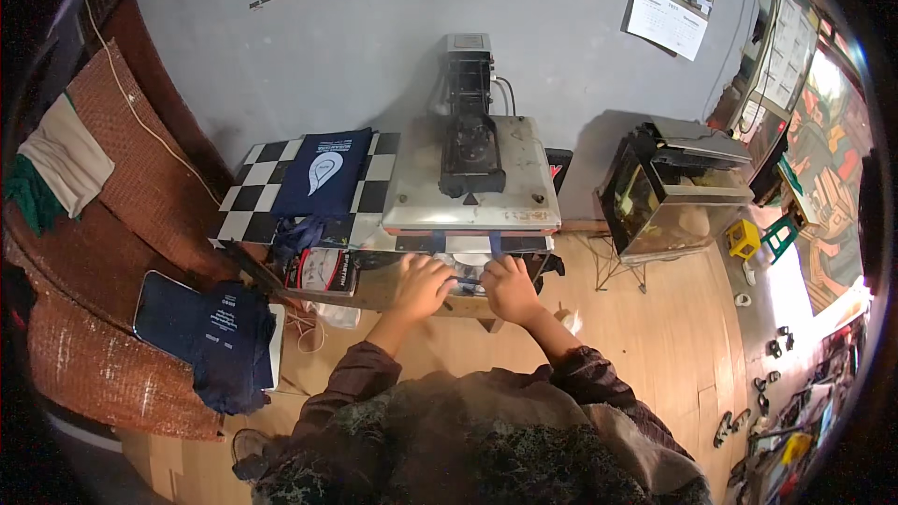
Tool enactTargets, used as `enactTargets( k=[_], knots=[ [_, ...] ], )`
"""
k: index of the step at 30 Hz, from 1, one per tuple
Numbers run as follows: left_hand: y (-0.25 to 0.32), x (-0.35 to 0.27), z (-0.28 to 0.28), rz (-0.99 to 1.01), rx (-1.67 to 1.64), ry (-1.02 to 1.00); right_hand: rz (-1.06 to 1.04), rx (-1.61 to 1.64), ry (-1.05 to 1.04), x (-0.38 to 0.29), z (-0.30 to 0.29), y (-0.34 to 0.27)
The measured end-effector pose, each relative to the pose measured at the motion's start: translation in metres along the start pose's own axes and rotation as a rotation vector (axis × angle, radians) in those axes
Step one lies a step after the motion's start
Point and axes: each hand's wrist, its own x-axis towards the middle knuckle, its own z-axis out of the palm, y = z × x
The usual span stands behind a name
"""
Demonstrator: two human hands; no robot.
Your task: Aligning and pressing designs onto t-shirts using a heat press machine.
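Note:
A heat press (414, 189) stands on a checkered tabletop against the wall, its upper plate lowered. Blue straps (496, 242) stick out from under the plate's front edge. Just in front of that edge, my left hand (422, 287) and my right hand (506, 287) are raised side by side with curled fingers. A thin dark strip or bar (466, 281) spans between the fingertips of both hands; what it is cannot be told. Left of the press, a folded navy cloth bag (326, 172) with a white print lies flat on the tabletop (240, 200).
Printed navy cloth items (231, 344) lie over a woven seat at the left. A box (330, 271) sits on the shelf below the tabletop. To the right stands a glass tank (684, 217) on a thin metal stand. Small yellow and green stools (742, 238) stand beyond it.

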Motion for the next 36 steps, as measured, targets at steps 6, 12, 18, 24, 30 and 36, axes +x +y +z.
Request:
enactTargets(
  k=[6, 12, 18, 24, 30, 36],
  knots=[
    [-0.004, 0.001, -0.003, 0.02, 0.001, -0.042, 0.018, -0.008, 0.023, 0.004, -0.007, -0.009],
    [-0.001, 0.0, 0.003, 0.081, 0.005, -0.022, 0.032, 0.045, 0.039, 0.01, 0.011, -0.021],
    [-0.013, -0.005, -0.002, 0.044, 0.027, -0.033, -0.001, -0.004, 0.096, -0.001, 0.015, -0.012],
    [-0.011, -0.011, 0.001, 0.038, 0.073, -0.018, -0.012, 0.088, 0.132, -0.009, 0.017, -0.008],
    [-0.025, -0.007, 0.028, -0.163, -0.373, 0.257, 0.377, 0.565, 0.504, -0.015, 0.04, 0.002],
    [-0.043, 0.008, 0.067, -1.076, -1.364, 0.374, 0.961, 1.371, 0.739, -0.009, 0.085, 0.044]
  ],
)
